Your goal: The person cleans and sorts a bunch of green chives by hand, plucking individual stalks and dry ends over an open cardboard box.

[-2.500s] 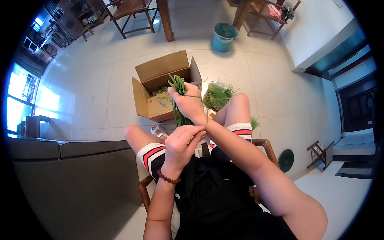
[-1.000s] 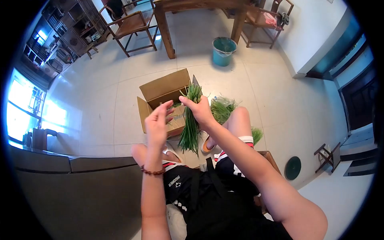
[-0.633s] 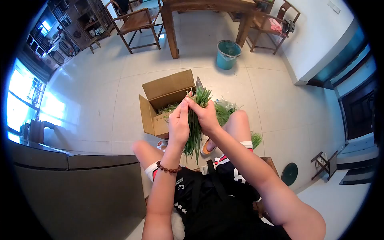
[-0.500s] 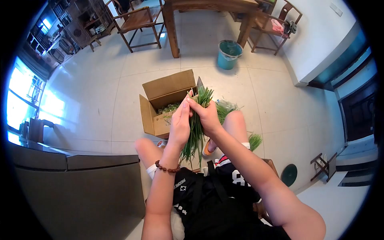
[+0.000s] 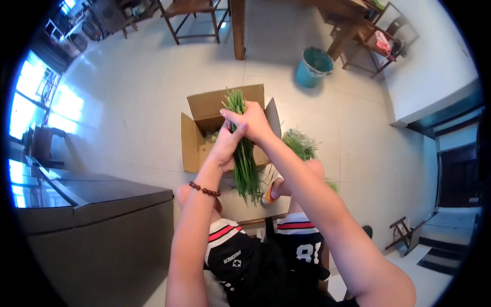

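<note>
A bunch of long green chives (image 5: 246, 171) hangs between my hands, pale cut ends up and leafy tips down. My right hand (image 5: 253, 123) is wrapped round its upper part, with the thumb across the stalks. My left hand (image 5: 225, 147), a beaded bracelet on its wrist, grips the bunch from the other side just below. Behind and under the hands stands an open cardboard box (image 5: 192, 146) with some greens inside. More green stalks (image 5: 299, 146) lie by a clear plastic bag on the floor, right of the box.
A teal bucket (image 5: 311, 71) with a liner stands on the tiles near a wooden table leg (image 5: 238, 30). Wooden chairs (image 5: 192, 9) are at the back. A dark cabinet (image 5: 102, 240) rises close on my left. My knees flank the chives.
The bunch has turned more upright, and its stalks are gathered closer together. My right hand has shifted higher over it, my left hand lower. The view has tilted and turned.
</note>
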### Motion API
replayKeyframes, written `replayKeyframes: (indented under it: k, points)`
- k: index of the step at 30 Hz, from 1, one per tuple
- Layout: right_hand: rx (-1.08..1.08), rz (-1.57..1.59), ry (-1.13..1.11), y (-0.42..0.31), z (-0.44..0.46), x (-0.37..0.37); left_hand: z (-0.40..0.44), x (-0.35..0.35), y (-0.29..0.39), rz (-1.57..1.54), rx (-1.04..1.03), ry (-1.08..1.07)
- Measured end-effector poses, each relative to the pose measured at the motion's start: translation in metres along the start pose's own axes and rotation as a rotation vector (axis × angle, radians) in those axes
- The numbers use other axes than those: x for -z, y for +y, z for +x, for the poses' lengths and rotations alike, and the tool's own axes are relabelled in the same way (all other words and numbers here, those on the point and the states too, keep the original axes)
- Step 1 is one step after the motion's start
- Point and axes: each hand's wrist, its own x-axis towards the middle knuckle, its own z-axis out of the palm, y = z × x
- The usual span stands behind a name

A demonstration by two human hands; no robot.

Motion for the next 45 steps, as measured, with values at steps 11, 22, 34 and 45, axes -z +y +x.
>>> replayKeyframes:
  k: [11, 22, 34, 45]
  points:
    - [-0.175, 0.260, -0.574, 0.097, 0.085, -0.034, 0.048, 0.109, -0.023, 0.063, 0.140, 0.272]
    - [-0.001, -0.539, -0.509, 0.115, 0.087, -0.020, 0.016, 0.146, -0.034, -0.116, 0.198, 0.566]
    - [-0.160, -0.008, -0.413, 0.111, 0.076, -0.031, 0.035, 0.132, -0.029, -0.028, 0.172, 0.309]
    - [-0.203, 0.154, -0.490, 0.101, 0.114, -0.034, 0.041, 0.158, -0.028, -0.097, 0.119, 0.351]
